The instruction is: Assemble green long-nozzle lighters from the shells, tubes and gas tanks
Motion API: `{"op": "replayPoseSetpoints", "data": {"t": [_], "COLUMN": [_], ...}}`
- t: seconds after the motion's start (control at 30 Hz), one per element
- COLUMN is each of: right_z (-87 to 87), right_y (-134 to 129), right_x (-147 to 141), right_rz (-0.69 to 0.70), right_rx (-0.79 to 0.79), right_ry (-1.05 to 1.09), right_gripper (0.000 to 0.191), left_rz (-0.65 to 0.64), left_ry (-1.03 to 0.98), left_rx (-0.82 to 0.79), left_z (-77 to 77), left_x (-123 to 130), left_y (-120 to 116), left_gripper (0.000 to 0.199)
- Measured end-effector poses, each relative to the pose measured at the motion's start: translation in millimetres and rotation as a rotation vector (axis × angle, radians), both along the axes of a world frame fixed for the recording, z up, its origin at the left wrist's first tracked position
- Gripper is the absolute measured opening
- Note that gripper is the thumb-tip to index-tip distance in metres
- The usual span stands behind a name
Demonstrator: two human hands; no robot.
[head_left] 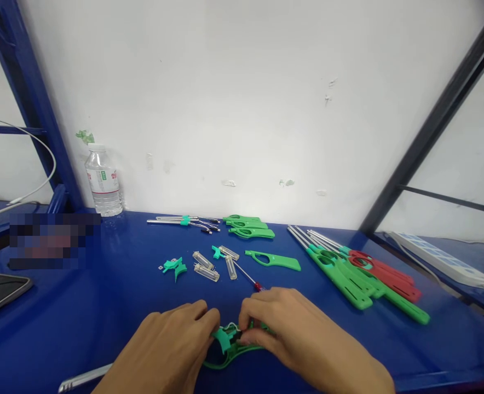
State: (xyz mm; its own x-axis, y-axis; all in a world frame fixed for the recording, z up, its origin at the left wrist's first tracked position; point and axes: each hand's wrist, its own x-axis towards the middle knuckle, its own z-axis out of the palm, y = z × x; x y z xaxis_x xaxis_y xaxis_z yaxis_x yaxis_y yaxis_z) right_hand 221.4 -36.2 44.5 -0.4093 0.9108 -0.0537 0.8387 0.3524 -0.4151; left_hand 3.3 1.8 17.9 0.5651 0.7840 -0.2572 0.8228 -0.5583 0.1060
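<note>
A green lighter shell (236, 350) lies near the table's front edge, between my two hands. My left hand (180, 334) has its fingers closed on a teal trigger piece (223, 339) at the shell's ring end. A metal tube (86, 377) sticks out to the left from under that forearm. My right hand (272, 323) pinches a small black part (236, 336) inside the shell, with a white wire looping beside it. Just beyond the hands, a thin rod with a red tip (258, 286) points toward my right hand. Parts of the shell are hidden by my fingers.
Clear fuel tanks (206, 272) and teal pieces (175, 266) lie mid-table. Behind are metal tubes (172, 221) and green shells (251, 232); another shell (275, 260) lies nearer. Green lighters (340, 276) and red lighters (390, 273) lie right. A bottle (104, 183) and phone (1, 290) are left.
</note>
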Motion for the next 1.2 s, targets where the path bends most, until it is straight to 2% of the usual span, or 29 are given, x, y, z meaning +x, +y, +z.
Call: {"op": "replayPoseSetpoints", "data": {"t": [0.33, 0.53, 0.8, 0.9, 1.07, 1.2], "right_z": [-2.4, -5.6, -7.6, -6.3, -5.2, -7.0], "right_y": [4.1, 3.6, 2.8, 5.7, 11.0, 13.3], "right_x": [2.2, 2.7, 3.2, 3.0, 2.8, 3.4], "right_rz": [-0.004, -0.015, -0.004, -0.014, -0.029, -0.009], "right_rx": [0.075, 0.128, 0.136, 0.112, 0.03, 0.007], "right_ry": [0.019, 0.003, 0.043, 0.108, 0.29, 0.384], "right_gripper": [0.009, 0.01, 0.007, 0.003, 0.015, 0.009], "left_rz": [0.003, -0.026, 0.017, 0.016, 0.013, 0.015], "left_ry": [-0.004, -0.03, -0.019, -0.05, -0.145, -0.182], "left_rx": [0.034, 0.134, 0.091, 0.115, 0.177, 0.199], "left_z": [3.9, -4.1, -3.3, -4.7, -6.1, -5.5], "left_x": [1.0, -2.7, 2.7, 2.0, 0.6, -1.1], "left_y": [-1.8, 0.4, 3.8, 5.1, 6.4, 6.7], "left_gripper": [0.04, 0.047, 0.053, 0.048, 0.024, 0.018]}}
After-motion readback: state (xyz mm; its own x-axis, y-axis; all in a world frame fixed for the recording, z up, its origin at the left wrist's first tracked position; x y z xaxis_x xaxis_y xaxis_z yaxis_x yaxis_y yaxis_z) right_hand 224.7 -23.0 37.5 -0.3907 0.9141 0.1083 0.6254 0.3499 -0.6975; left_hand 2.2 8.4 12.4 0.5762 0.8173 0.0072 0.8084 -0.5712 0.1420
